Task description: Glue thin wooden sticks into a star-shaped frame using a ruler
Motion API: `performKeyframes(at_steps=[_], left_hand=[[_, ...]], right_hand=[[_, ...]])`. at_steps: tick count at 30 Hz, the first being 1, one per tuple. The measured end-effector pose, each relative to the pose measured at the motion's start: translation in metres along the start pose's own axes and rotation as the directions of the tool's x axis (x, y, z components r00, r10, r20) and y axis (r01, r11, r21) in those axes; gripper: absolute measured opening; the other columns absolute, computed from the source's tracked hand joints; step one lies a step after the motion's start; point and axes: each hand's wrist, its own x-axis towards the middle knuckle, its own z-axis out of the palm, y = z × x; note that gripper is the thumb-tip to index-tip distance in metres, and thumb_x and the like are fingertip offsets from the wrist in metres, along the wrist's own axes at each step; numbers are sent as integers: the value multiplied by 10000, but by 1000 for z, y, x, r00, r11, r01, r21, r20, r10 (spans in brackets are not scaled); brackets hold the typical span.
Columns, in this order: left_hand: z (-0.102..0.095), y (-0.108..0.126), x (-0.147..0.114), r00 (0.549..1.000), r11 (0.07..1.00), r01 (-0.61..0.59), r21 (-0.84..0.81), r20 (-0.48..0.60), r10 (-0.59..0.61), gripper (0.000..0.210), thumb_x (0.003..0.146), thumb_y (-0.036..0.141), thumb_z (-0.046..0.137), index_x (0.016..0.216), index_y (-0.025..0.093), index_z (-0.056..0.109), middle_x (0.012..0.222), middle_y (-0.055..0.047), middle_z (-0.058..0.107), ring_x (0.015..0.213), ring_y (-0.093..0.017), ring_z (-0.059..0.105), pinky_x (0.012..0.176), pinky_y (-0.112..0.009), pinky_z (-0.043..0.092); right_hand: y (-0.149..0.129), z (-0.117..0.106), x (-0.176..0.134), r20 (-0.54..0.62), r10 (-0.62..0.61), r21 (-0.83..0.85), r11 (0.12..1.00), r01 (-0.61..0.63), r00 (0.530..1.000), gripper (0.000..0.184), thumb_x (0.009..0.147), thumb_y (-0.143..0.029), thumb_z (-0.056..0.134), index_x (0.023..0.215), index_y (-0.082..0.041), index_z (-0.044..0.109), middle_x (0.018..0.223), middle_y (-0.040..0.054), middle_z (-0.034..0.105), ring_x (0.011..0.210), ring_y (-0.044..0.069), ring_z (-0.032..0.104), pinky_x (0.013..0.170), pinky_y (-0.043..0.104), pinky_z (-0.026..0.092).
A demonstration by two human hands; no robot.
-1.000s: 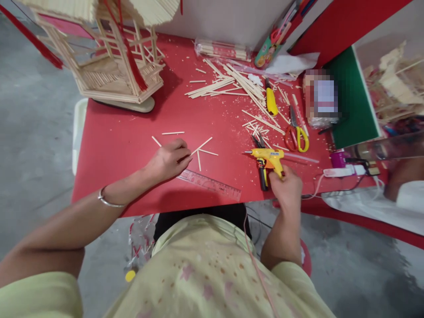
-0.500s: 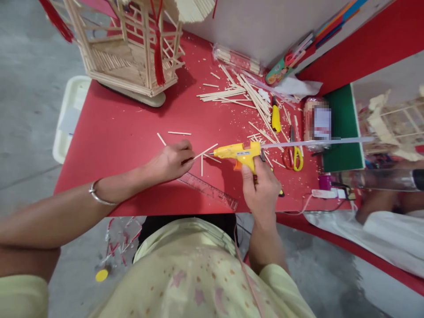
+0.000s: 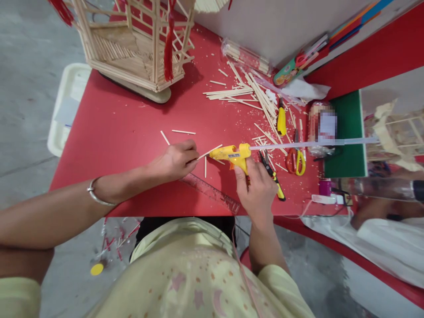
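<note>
The bench point(image 3: 139, 128) is covered in smooth red sheeting, flecked with wood crumbs, and set against a pale wall point(image 3: 255, 26) above a grey floor point(image 3: 23, 110). At its far left, a pavilion model point(image 3: 122, 66) built of slender wooden rods is hung with two visible red tassels point(image 3: 168, 48). One thin wooden stick point(image 3: 203, 155) is pinched by the closed fingertips of the left hand point(image 3: 182, 161); two more are seen lying beyond that hand, and two, partly hidden, near the nozzle. One yellow plastic glue gun point(image 3: 233, 153), fed by a long translucent glue rod point(image 3: 298, 145), is gripped firmly in the right hand point(image 3: 258, 187), its nozzle held at the stick; whether they touch cannot be told. One clear ruler point(image 3: 212, 192) is laid below. Farther right, one pair of pliers point(image 3: 265, 162), one yellow-handled cutter point(image 3: 281, 123) and one pair of scissors point(image 3: 300, 163) are scattered beside heaped sticks point(image 3: 232, 92).
</note>
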Motion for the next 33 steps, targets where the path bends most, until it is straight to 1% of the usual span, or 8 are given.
performKeyframes(at_steps=[4,15,18,24,33], left_hand=[[1,-2,0,1000,1000,-17,8,-2,17,328,1075,251,505,893,162,763,976,-94,685,829,-163,680,746,-289,520],[2,-2,0,1000,1000,-21,-5,-10,21,307,1070,254,519,908,167,765,978,-94,682,837,-165,675,761,-295,530],[1,-1,0,1000,1000,-12,-10,-5,12,314,1071,263,515,909,169,767,975,-93,680,843,-167,676,762,-293,530],[-1,0,1,1000,1000,14,-13,23,-14,330,1071,280,505,911,172,773,989,-101,687,844,-170,679,758,-296,533],[-1,1,1,999,1000,28,-1,26,-28,332,1070,281,502,905,174,769,989,-97,684,831,-166,668,763,-295,525]], right_hand=[[0,1,-1,11,5,-6,1000,-5,1000,478,1145,-509,452,1345,-173,727,871,64,693,765,180,627,644,291,359],[0,2,-1,-12,-5,-25,1000,5,1000,497,1149,-525,439,1327,-169,736,875,60,700,753,177,628,651,292,370],[0,2,0,-22,-11,-11,1000,11,1000,492,1149,-523,443,1315,-168,740,870,57,701,745,173,620,652,293,368],[0,2,-1,12,20,21,1000,-20,1000,489,1136,-529,460,1307,-171,746,876,74,697,761,185,621,650,300,371],[0,2,-2,8,32,-2,999,-32,999,483,1134,-532,468,1327,-185,742,871,68,687,749,181,614,642,293,358]])
